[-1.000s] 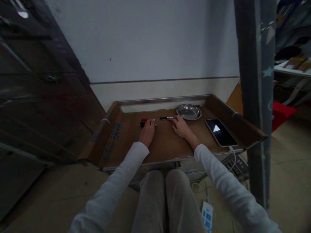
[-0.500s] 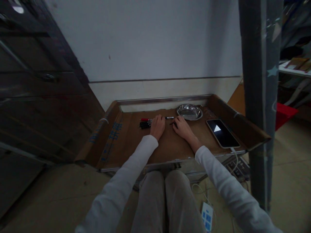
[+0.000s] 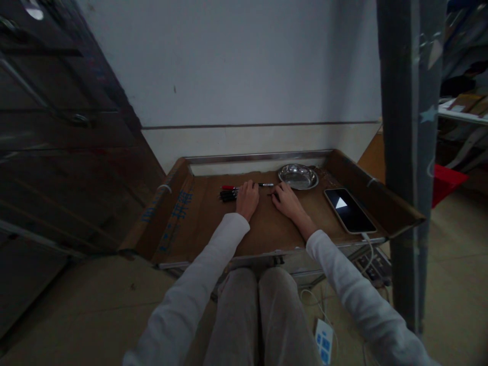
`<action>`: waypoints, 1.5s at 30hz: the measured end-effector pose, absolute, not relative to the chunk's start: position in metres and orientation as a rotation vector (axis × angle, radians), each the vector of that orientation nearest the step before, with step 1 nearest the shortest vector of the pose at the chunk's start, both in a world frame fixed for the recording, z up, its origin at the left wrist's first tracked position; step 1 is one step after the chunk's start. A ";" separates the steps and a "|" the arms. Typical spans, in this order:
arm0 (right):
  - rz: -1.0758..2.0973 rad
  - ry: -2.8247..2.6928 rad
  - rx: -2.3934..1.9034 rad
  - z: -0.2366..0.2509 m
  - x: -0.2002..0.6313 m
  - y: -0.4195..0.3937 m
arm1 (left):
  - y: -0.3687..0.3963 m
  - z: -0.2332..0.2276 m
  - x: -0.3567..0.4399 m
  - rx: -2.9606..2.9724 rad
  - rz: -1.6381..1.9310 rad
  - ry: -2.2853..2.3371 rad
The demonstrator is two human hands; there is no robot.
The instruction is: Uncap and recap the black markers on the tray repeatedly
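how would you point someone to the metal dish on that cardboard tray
Find the brown cardboard-lined tray against the white wall and go to its far right corner. The metal dish sits there, beyond the right hand and behind the phone; it alone is round and shiny.
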State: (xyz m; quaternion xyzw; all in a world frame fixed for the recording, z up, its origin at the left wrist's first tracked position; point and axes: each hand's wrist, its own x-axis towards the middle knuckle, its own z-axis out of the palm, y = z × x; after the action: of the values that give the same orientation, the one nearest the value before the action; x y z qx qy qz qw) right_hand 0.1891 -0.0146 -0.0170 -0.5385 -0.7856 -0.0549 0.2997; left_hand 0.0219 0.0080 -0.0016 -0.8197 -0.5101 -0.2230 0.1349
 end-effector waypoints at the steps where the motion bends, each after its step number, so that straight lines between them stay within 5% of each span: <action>1: -0.142 -2.087 -1.430 -0.017 0.189 -0.014 | 0.007 -0.001 0.022 -2.388 -0.652 -1.479; 30: -0.043 -2.147 -1.319 -0.009 0.190 -0.020 | 0.004 -0.003 0.025 -2.867 -0.959 -1.342; 45: -0.058 -1.802 -1.423 -0.004 0.200 -0.032 | 0.015 -0.002 0.042 -2.645 -0.580 -1.179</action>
State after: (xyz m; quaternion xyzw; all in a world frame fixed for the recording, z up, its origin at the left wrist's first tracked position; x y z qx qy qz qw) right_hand 0.1995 -0.0316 -0.0039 -0.5652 -0.7157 -0.0228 0.4097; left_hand 0.0422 0.0155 -0.0024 -0.8916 -0.3974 -0.1956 0.0939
